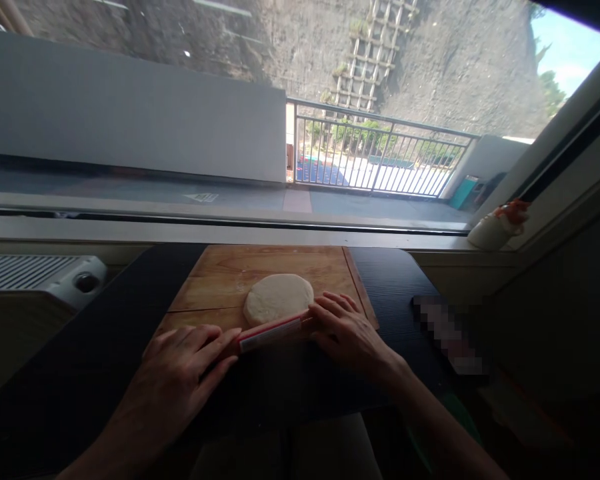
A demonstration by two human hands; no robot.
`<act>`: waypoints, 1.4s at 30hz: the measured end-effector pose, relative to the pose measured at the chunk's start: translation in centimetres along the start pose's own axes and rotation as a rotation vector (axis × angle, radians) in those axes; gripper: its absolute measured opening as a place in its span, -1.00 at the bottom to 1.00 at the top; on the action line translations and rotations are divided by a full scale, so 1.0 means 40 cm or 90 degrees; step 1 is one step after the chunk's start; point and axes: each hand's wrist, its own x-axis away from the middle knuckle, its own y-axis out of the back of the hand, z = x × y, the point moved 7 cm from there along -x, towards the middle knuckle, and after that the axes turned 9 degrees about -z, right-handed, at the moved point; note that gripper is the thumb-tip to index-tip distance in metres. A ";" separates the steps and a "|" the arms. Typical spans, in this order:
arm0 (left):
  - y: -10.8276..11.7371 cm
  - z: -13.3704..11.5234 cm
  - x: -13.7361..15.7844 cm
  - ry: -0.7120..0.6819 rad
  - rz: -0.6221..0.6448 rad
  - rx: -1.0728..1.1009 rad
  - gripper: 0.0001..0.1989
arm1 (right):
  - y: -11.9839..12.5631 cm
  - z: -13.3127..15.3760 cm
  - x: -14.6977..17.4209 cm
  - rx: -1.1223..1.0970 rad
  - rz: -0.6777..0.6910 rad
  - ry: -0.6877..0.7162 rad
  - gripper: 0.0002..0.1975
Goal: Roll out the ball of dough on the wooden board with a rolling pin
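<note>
A round, flat piece of pale dough (279,298) lies on a wooden board (225,267). Along its near edge, both hands hold a slim reddish rolling pin (270,333) with a pale label strip. My left hand (187,353) is closed on the left end, thumb underneath, over the board's near left corner. Closed round the other end, my right hand (343,327) is just right of the dough. The pin slants, its right end farther away; whether it touches the dough I cannot tell.
The board stands on a dark table (387,287) against the window sill (230,233). A blurred flat object (450,337) is at the table's right edge. A pale figurine (495,227) stands on the sill, a white radiator (40,273) at left.
</note>
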 end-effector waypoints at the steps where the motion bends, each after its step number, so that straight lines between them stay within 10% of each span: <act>1: -0.001 0.006 0.007 0.001 0.000 -0.001 -0.61 | -0.020 0.008 -0.010 -0.017 0.003 0.006 -0.60; 42: -0.015 0.114 -0.031 0.096 -0.006 0.065 -0.58 | -0.111 0.105 0.001 0.036 -0.066 -0.111 -0.69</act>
